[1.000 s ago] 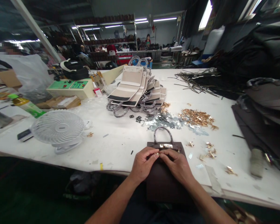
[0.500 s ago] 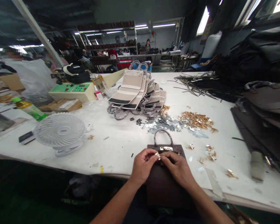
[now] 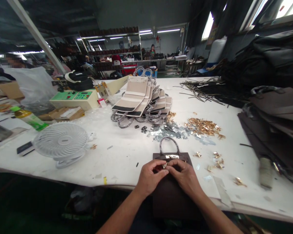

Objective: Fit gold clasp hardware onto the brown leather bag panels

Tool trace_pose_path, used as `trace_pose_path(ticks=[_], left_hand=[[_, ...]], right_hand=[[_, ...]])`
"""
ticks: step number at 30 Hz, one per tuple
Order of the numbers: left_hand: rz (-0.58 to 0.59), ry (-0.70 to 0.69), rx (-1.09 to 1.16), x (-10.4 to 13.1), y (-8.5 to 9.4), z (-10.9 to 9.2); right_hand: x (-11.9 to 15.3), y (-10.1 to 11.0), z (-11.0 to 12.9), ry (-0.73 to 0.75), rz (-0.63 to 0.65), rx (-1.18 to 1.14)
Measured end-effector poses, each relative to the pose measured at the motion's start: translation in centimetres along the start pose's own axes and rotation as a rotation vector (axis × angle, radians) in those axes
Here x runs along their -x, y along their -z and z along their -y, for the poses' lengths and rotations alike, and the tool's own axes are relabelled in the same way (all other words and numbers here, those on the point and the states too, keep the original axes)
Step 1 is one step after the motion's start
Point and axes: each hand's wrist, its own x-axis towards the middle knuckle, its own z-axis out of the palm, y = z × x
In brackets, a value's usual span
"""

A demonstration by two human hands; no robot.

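A dark brown handbag (image 3: 175,198) lies at the table's front edge, its wrapped handle (image 3: 169,139) pointing away from me. A shiny gold plate (image 3: 172,157) sits across it near the handle. Over the bag my left hand (image 3: 150,177) is closed, thumb and forefinger pinching a small gold metal fitting (image 3: 164,165). My right hand (image 3: 184,175) is closed too, its fingertips meeting the same fitting from the right. The fingers cover most of the fitting, so its exact shape is hidden. To the right lie several loose gold fittings (image 3: 218,162).
Beyond the bag are a heap of gold fittings (image 3: 202,126), scattered silver plates (image 3: 171,130) and stacked beige bag panels (image 3: 133,94). A white fan (image 3: 62,139) stands left. Dark bag pieces (image 3: 275,123) and a grey roll (image 3: 265,172) lie right. A person (image 3: 152,50) is in the background.
The gold fitting has turned between my fingers and shows less now. My left fingers have shifted, with the thumb lower. The whole view has moved slightly.
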Motion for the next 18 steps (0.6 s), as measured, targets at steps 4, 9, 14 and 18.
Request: trace_pose_path(ticks=[4, 9, 14, 18], left_hand=[[-0.013, 0.039, 0.007, -0.16, -0.03, 0.58], [-0.016, 0.098, 0.098, -0.14, 0.07, 0.89], [-0.004, 0.118, 0.094, -0.13, 0.13, 0.84], [0.01, 0.089, 0.07, -0.15, 0.21, 0.89]], right_hand=[[-0.06, 0.37, 0.08, 0.01, 0.061, -0.005], [0.01, 0.68, 0.43, 0.03, 0.131, -0.018], [0.07, 0.65, 0.37, 0.064, 0.131, -0.01], [0.08, 0.62, 0.02, 0.091, 0.133, 0.0]])
